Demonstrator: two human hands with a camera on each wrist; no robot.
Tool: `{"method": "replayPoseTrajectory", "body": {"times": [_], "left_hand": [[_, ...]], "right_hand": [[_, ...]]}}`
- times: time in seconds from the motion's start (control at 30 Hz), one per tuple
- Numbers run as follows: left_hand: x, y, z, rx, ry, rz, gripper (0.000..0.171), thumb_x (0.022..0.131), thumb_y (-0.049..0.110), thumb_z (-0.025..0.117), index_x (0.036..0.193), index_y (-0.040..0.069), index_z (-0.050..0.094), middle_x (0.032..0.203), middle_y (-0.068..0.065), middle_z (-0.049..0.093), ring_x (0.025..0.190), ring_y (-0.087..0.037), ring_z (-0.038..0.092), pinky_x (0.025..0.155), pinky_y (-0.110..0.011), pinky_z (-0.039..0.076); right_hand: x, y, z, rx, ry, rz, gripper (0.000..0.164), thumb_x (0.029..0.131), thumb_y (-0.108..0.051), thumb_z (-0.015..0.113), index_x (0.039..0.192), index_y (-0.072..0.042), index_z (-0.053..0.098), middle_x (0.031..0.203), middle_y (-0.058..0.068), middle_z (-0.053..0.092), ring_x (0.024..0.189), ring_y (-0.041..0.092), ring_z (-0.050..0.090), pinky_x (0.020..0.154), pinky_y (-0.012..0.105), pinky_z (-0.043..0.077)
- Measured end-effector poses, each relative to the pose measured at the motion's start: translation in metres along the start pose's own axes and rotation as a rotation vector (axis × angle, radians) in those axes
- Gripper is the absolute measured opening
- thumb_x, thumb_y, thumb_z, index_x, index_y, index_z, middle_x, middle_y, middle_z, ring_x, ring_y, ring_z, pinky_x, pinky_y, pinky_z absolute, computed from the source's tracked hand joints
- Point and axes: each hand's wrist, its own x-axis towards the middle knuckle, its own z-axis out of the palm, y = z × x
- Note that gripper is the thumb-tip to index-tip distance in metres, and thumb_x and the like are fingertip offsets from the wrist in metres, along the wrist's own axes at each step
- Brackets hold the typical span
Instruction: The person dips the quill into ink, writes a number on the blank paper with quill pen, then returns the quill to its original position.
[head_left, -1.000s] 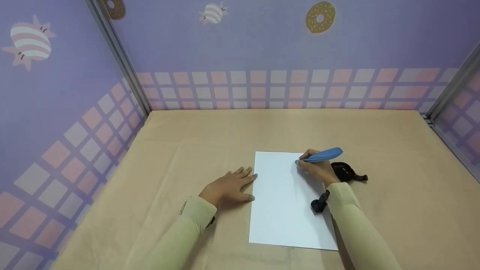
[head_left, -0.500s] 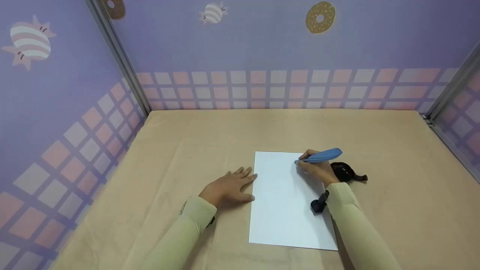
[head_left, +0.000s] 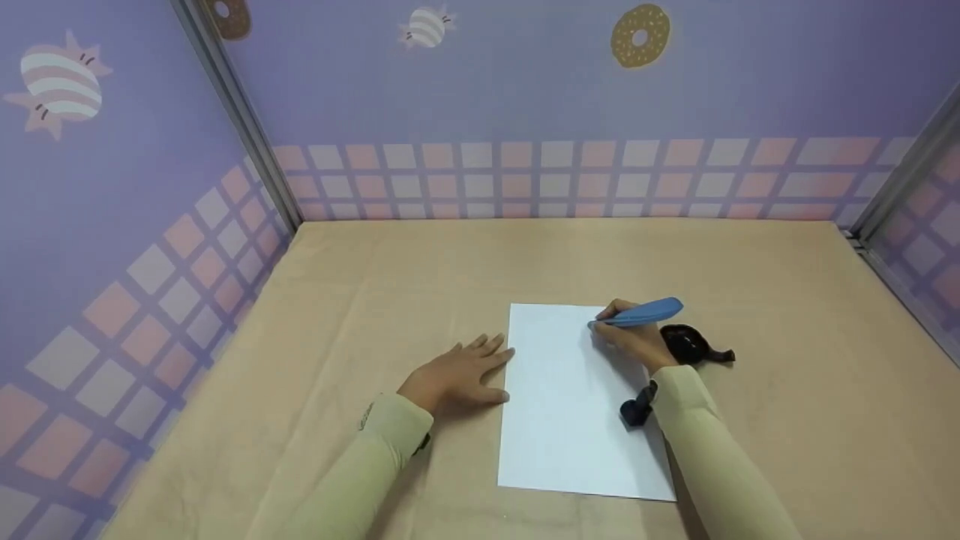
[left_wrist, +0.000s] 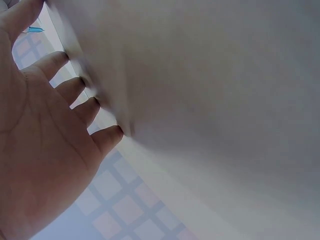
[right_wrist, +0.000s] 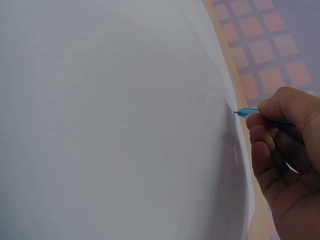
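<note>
I pinched the blue feather-shaped pen (head_left: 649,310) in my right grip (head_left: 639,342), its tip at the upper right of the white paper (head_left: 559,412) — my left grip (head_left: 456,376) lay spread on the counter (head_left: 390,300), thumb at the paper's left edge.

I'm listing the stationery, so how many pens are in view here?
1: the blue pen in the right hand, its tip at or just above the paper. No other shows, though one could be hidden.

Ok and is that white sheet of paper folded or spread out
Spread out: the white paper lies flat on the tan tabletop, with no fold showing across its visible surface.
</note>
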Motion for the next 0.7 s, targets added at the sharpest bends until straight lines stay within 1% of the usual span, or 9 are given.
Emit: {"method": "replayPoseTrajectory", "body": {"times": [0.13, 0.33, 0.53, 0.7], "left_hand": [[-0.0019, 0.0006, 0.0010, -0.004, 0.010, -0.004, 0.073, 0.093, 0.053, 0.052, 0.154, 0.027, 0.021, 0.163, 0.002, 0.007, 0.151, -0.022, 0.005, 0.122, -0.049, 0.009], [-0.0019, 0.0010, 0.0012, -0.005, 0.012, -0.006, 0.073, 0.093, 0.053, 0.051, 0.154, 0.027, 0.021, 0.163, 0.002, 0.007, 0.151, -0.022, 0.005, 0.122, -0.048, 0.009], [-0.0006, -0.0001, 0.0017, 0.011, 0.009, -0.005, 0.074, 0.093, 0.054, 0.051, 0.154, 0.027, 0.021, 0.163, 0.002, 0.008, 0.151, -0.022, 0.005, 0.122, -0.048, 0.010], [-0.0002, -0.0003, 0.0016, 0.012, 0.003, -0.002, 0.074, 0.093, 0.053, 0.051, 0.155, 0.027, 0.021, 0.163, 0.002, 0.007, 0.151, -0.022, 0.005, 0.122, -0.048, 0.010]], "right_hand": [[-0.0017, -0.0004, 0.0007, 0.008, -0.005, 0.006, 0.015, 0.086, -0.012, 0.067, 0.097, -0.002, 0.065, 0.092, 0.005, 0.066, 0.075, 0.015, 0.057, 0.064, 0.024, 0.050], [-0.0018, -0.0012, 0.0031, 0.011, -0.002, -0.013, 0.014, 0.085, -0.010, 0.067, 0.095, 0.000, 0.065, 0.092, 0.008, 0.067, 0.072, 0.014, 0.057, 0.062, 0.023, 0.050], [-0.0012, -0.0031, 0.0060, -0.041, -0.010, -0.006, 0.013, 0.085, -0.010, 0.066, 0.095, -0.001, 0.064, 0.095, 0.010, 0.067, 0.074, 0.014, 0.057, 0.064, 0.023, 0.051], [-0.0007, -0.0033, 0.0067, -0.059, -0.022, -0.029, 0.013, 0.085, -0.009, 0.066, 0.095, 0.000, 0.064, 0.094, 0.010, 0.067, 0.073, 0.014, 0.057, 0.063, 0.022, 0.050]]}}
